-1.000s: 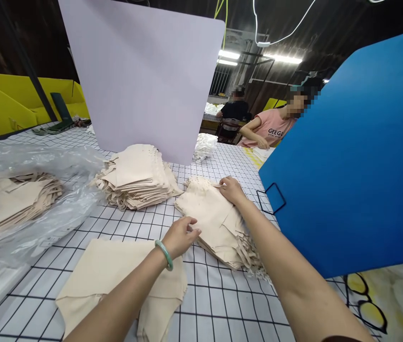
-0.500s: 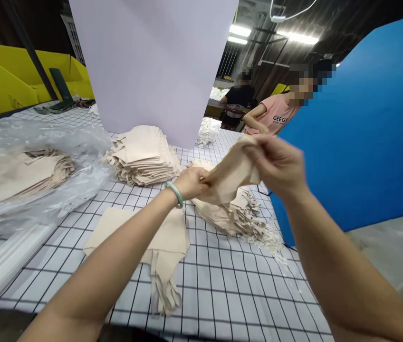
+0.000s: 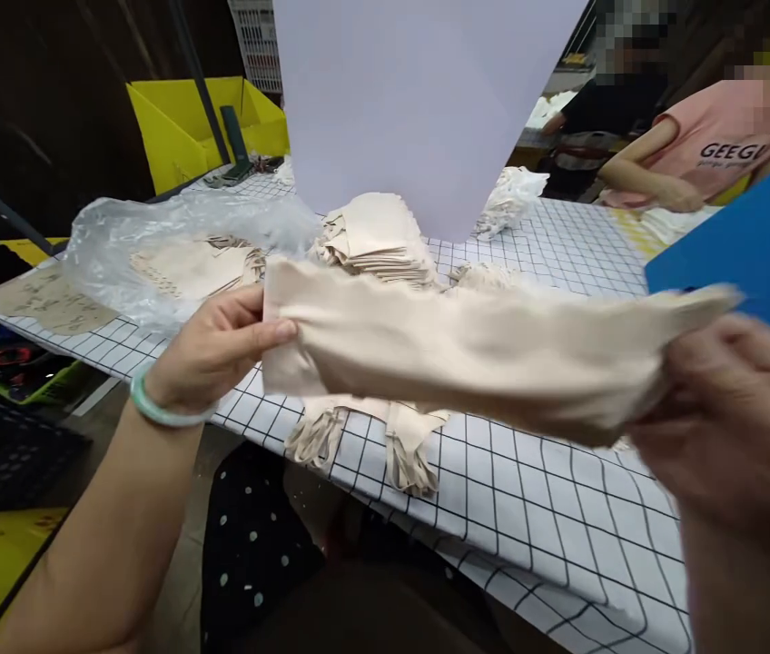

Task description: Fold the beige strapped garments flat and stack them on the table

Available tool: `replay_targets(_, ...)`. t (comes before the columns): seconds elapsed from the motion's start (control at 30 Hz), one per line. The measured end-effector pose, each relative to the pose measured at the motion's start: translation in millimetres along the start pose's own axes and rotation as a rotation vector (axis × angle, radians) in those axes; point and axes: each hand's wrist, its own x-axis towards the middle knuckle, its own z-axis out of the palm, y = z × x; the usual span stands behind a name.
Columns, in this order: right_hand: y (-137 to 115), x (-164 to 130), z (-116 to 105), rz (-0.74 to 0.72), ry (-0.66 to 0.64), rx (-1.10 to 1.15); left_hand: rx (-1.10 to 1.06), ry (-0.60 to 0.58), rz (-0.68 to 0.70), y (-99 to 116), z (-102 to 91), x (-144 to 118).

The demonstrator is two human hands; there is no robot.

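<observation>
Cloth piece (image 3: pixel 467 350), beige, is held stretched between both hands above the near table edge, roughly level, w/ slight sag and wrinkles mid-span.

Left hand (image 3: pixel 212 350): closed in a pinch on the cloth's left end, thumb on the near face, fingers behind. Green bangle (image 3: pixel 160 409) is worn at the wrist.

Right hand (image 3: pixel 732 409): closed around the cloth's right end, fabric bunched in the grip; hand is close to the lens and blurred, so finger detail can't be made out. A corner of cloth pokes out past the grip toward the upper right.

Table (image 3: pixel 548 509): covered w/ white cloth in a black grid. Just below the held piece, more beige pieces w/ straps (image 3: pixel 358 436) lie flat, straps hanging over the near edge.

Far of that, centre: a neat stack (image 3: pixel 375 241) of the same beige pieces. To its left, a clear plastic bag (image 3: pixel 153 245) w/ more pieces inside. Far left on the table, a flat brownish sheet (image 3: pixel 51 300).

Lavender board (image 3: pixel 419 100) is stood upright behind the stack. Blue board (image 3: pixel 753 245) is seen at right, partly behind the right hand. Yellow bin (image 3: pixel 181 123) far left, off the table.

Co-worker in pink shirt (image 3: pixel 712 150) is seated far right, forearm on the table. A second person in dark top is seen beyond, mostly hidden.
</observation>
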Motion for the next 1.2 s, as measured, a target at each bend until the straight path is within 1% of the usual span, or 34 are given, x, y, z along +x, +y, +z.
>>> replay_targets(0.07,12,-23,36,0.224,0.037,0.148,-0.023,-0.025,-0.109,-19,-12.2,-8)
replay_targets(0.1,24,-29,52,0.313,0.041,0.19,-0.03,-0.042,-0.168,-31,-16.1,-7)
replay_targets(0.17,57,-34,77,0.415,0.02,0.183,-0.025,-0.066,-0.275,-61,-18.7,3)
replay_targets(0.2,75,-34,86,0.452,-0.001,0.149,-0.01,-0.066,-0.32,-76,-17.8,11)
replay_targets(0.27,107,-32,98,0.498,-0.031,0.018,0.054,-0.032,-0.382,-106,-13.2,26)
replay_targets(0.3,119,-32,100,0.5,-0.041,-0.072,0.106,-0.004,-0.393,-118,-10.6,32)
replay_targets(0.33,127,-32,102,0.488,-0.048,-0.168,0.151,0.017,-0.393,-128,-8.4,37)
replay_targets(0.4,134,-33,102,0.435,-0.045,-0.325,0.195,0.027,-0.37,-142,-6.4,43)
replay_targets(0.5,134,-30,100,0.363,0.009,-0.422,0.208,0.019,-0.315,-150,-8.4,51)
replay_targets(0.6,138,-22,101,0.315,0.055,-0.518,0.409,0.071,-0.269,-154,-12.1,63)
replay_targets(0.7,148,-16,102,0.308,-0.008,-0.679,0.551,0.1,-0.273,-156,-15.0,71)
replay_targets(0.73,150,-15,103,0.284,-0.034,-0.736,0.606,0.103,-0.267,-155,-15.4,72)
replay_targets(0.8,149,-15,103,0.148,-0.048,-0.844,0.814,0.123,-0.186,-153,-14.4,71)
replay_targets(0.87,146,-14,106,-0.063,-0.056,-0.911,1.045,0.096,-0.023,-151,-10.1,69)
replay_targets(0.9,144,-12,109,-0.154,-0.09,-0.925,1.123,0.04,0.057,-152,-6.8,68)
replay_targets(0.93,144,-11,112,-0.212,-0.158,-0.932,1.161,-0.042,0.108,-154,-3.1,68)
replay_targets(0.97,145,-9,116,-0.232,-0.257,-0.938,1.179,-0.138,0.12,-157,0.6,67)
replay_targets(1.03,152,-6,122,-0.176,-0.477,-0.965,1.202,-0.299,0.064,-164,6.9,66)
replay_targets(1.07,156,-5,125,-0.124,-0.568,-0.983,1.215,-0.339,0.023,-167,9.4,64)
replay_targets(1.1,160,-4,126,-0.078,-0.632,-0.998,1.227,-0.352,-0.007,-168,11.8,63)
replay_targets(1.13,161,-4,126,-0.054,-0.663,-1.007,1.235,-0.342,-0.013,-168,14.7,61)
replay_targets(1.17,161,-5,126,-0.06,-0.66,-1.007,1.233,-0.318,0.01,-166,18.4,60)
replay_targets(1.2,157,-7,124,-0.096,-0.623,-0.996,1.214,-0.298,0.058,-162,23.5,58)
